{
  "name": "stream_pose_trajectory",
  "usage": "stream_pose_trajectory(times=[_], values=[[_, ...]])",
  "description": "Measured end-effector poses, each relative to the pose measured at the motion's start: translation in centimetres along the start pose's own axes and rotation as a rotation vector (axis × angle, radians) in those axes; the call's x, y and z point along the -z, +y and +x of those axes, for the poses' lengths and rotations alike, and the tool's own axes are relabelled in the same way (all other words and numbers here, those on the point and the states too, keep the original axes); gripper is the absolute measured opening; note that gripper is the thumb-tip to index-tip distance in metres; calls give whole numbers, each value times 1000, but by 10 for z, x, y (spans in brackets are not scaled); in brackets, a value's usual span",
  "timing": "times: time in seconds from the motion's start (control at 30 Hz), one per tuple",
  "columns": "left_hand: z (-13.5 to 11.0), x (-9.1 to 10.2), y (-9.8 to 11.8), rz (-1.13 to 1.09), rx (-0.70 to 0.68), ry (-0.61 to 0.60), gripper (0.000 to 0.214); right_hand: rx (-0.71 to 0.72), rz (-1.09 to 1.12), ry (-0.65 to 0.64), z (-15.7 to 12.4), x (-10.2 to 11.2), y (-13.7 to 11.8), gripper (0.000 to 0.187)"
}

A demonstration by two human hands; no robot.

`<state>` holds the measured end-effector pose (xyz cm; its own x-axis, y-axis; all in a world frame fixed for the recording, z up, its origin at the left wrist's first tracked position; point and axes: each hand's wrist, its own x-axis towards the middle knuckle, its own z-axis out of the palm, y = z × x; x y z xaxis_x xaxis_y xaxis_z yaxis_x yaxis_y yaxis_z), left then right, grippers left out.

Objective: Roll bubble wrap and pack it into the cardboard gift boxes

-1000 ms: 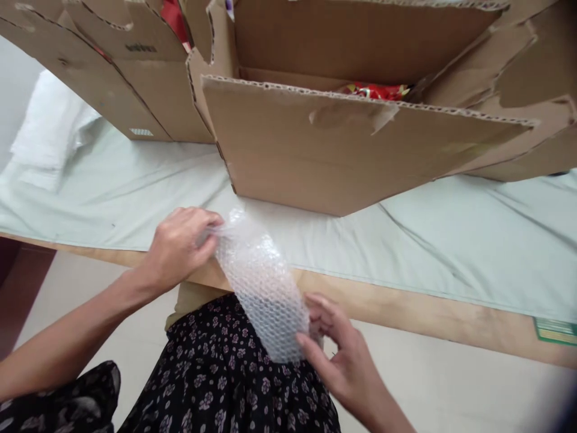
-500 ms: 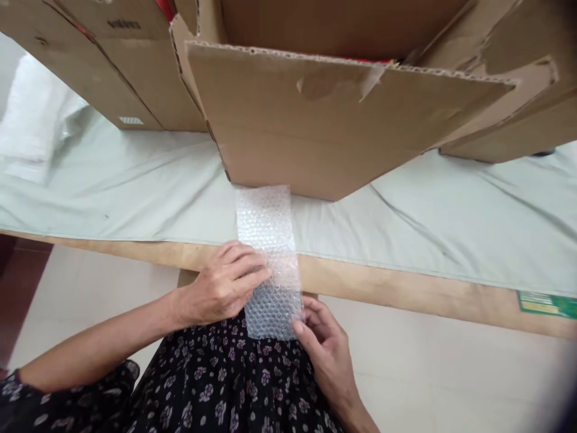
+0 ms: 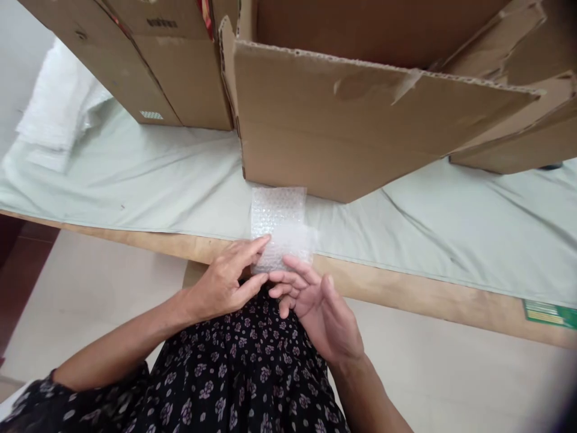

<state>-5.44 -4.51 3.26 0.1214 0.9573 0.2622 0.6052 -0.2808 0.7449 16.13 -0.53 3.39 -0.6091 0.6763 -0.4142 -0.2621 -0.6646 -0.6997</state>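
Note:
A strip of clear bubble wrap (image 3: 278, 207) lies at the table's front edge, its near part doubled over onto the rest. My left hand (image 3: 228, 276) is at the strip's left side, with the index finger on top and the thumb along the folded near edge; its other fingers are partly hidden. My right hand (image 3: 315, 307) is turned palm up by the near right corner. Its fingers are apart and slightly curled, with the fingertips close to the fold and nothing in them.
A large open cardboard box (image 3: 351, 132) stands right behind the bubble wrap. Another carton (image 3: 180, 78) is at its left, with white folded packing sheets (image 3: 58, 114) beyond. Pale green cloth (image 3: 180, 192) covers the table. A green board (image 3: 550, 313) is at the right front edge.
The near end of the bubble wrap has been folded away from me over the strip. My right hand has released its corner and opened palm up. The view has shifted slightly.

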Motion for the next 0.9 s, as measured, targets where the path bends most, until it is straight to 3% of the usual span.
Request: stream_pose_trajectory(times=[0.07,0.17,0.33,0.43,0.53,0.6,0.73,0.9], values=[[-2,-15,6,72,33,167,65,-29,-31,-41,2,1,-3,60],[-1,-27,12,162,75,317,64,-75,-74,-53,0,5,-5,57],[3,-27,12,231,104,370,49,-46,-200,-76,-6,9,-6,53],[1,-28,12,324,103,380,41,170,-573,-2,-14,11,-10,40],[-4,-31,12,373,128,374,40,592,-1090,111,-17,12,-16,36],[-8,-32,12,367,147,374,45,804,-1387,89,-12,13,-19,37],[-16,-28,14,375,157,347,52,816,-1779,-80,6,18,-20,35],[-25,-14,18,375,-24,244,46,852,-1813,-105,19,23,-22,26]])
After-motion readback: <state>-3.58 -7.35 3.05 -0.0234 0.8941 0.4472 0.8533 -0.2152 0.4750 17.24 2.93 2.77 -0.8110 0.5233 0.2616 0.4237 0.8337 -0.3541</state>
